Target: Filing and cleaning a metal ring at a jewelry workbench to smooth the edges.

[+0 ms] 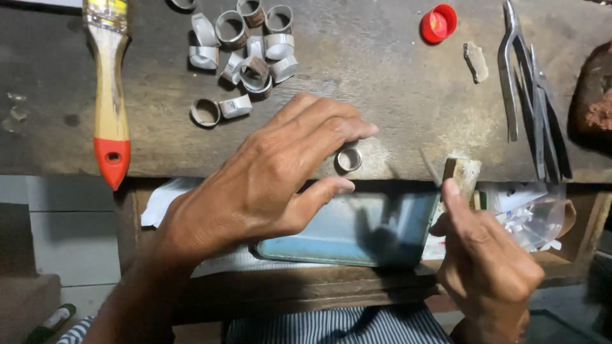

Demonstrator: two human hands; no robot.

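The right hand point(488, 267), nearest, pinched a thin file point(431, 167); the left hand point(274, 178), fingers spread, steadied a metal ring point(349, 158) on the tabletop point(395, 83), apparently for filing.

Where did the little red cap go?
In the head view the red cap lies near the top edge of the wooden bench, right of middle, between the pile of metal rings and the pliers.

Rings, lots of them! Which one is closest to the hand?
The lone metal ring at the bench's front edge, right by the left hand fingertips. All the other rings lie farther back.
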